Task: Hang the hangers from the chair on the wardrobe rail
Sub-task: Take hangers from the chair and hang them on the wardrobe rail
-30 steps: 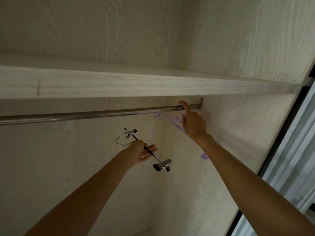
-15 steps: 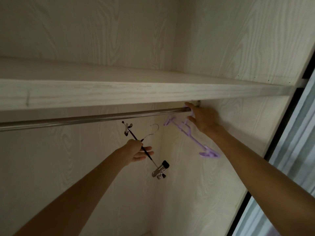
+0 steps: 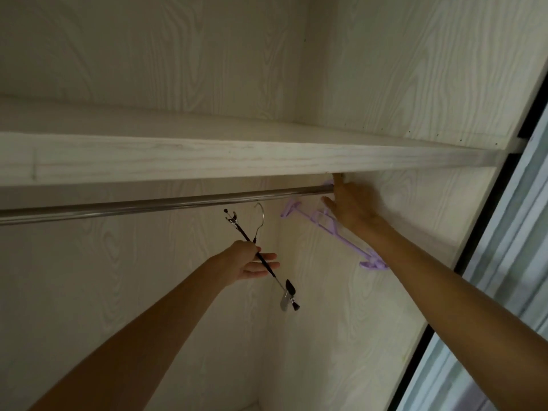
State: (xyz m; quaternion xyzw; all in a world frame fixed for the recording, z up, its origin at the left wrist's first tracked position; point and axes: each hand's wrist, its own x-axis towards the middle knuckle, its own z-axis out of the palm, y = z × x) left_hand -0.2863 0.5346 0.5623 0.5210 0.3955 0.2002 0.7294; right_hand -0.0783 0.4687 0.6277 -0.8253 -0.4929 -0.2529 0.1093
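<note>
The left hand (image 3: 247,259) grips the bar of a black clip hanger (image 3: 261,258), its wire hook just under the metal rail (image 3: 166,203). The right hand (image 3: 351,207), fingers spread, touches a purple hanger (image 3: 332,229) at the rail's right end, below the shelf (image 3: 207,158).

Inside a pale wood-grain wardrobe, the left hand (image 3: 247,260) holds a black clip hanger (image 3: 261,258) just below the metal rail (image 3: 166,203), while the right hand (image 3: 351,207) reaches the rail's far end beside a purple hanger (image 3: 332,232), under the shelf (image 3: 207,157).
</note>
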